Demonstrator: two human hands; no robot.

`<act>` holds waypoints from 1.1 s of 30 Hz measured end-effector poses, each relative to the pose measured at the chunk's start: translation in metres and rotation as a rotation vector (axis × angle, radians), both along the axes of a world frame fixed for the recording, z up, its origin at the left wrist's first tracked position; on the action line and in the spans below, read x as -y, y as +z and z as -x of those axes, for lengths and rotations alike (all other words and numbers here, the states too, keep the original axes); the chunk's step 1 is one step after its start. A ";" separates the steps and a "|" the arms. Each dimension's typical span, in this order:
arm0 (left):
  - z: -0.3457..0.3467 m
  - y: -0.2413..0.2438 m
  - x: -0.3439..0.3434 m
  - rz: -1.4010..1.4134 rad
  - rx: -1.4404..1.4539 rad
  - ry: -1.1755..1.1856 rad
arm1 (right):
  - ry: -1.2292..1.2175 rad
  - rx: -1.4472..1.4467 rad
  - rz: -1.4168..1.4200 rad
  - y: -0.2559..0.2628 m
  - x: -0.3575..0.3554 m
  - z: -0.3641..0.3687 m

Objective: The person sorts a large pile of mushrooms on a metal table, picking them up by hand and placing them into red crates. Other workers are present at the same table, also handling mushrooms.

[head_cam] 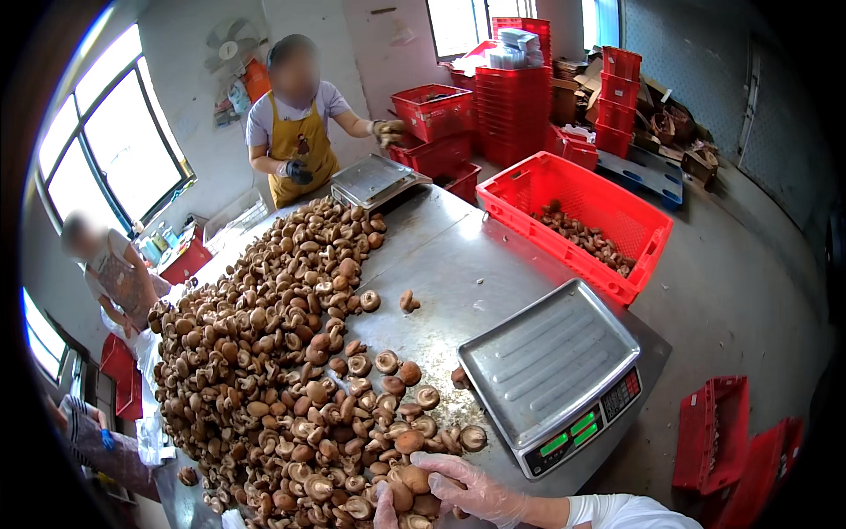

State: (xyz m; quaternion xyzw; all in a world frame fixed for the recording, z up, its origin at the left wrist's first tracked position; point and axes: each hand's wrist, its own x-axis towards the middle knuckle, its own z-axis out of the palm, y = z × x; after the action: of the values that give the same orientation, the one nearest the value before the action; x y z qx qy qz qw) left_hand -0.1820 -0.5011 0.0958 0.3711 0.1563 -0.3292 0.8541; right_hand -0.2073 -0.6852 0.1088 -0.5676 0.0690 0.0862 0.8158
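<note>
A large heap of shiitake mushrooms (264, 350) covers the left part of a metal table (429, 251). At its near edge my right hand (472, 489), in a thin clear glove, curves over several brown caps with the fingers spread around them. My left hand (386, 508), gloved too, shows only its fingers at the bottom edge, upright against the mushrooms; the rest is cut off. The two hands have mushrooms between them. Right of the heap stands a digital scale (548, 364) with a bare metal pan and lit green displays.
A red crate (575, 225) holding mushrooms rests at the table's right edge. Across the table a person in a yellow apron (301, 145) stands by a second scale (377, 180). Other people are at the left. Red crates (710, 436) stand on the floor at right; stacked crates (512, 112) rise behind.
</note>
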 end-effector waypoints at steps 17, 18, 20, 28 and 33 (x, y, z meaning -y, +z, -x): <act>0.000 0.017 0.088 -0.841 0.988 -0.212 | -0.585 0.300 0.204 -0.040 -0.018 0.020; -0.005 0.017 0.088 -0.975 1.180 -0.211 | -0.580 0.242 -0.134 -0.033 -0.018 0.011; -0.006 0.009 0.093 -1.046 1.193 -0.086 | -0.525 0.246 0.207 -0.035 -0.013 0.004; -0.015 0.016 0.097 -0.700 1.048 0.179 | -0.370 0.051 -0.869 -0.037 -0.003 -0.021; -0.018 0.011 0.094 -0.505 1.149 0.240 | -0.380 -0.072 -1.176 -0.061 -0.007 -0.033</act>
State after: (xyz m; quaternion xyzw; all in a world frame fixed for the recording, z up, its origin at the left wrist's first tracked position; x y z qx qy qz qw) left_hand -0.1638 -0.5952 0.1073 0.6581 -0.2135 0.0672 0.7189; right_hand -0.1742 -0.6779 0.0473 0.0026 0.1372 -0.0178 0.9904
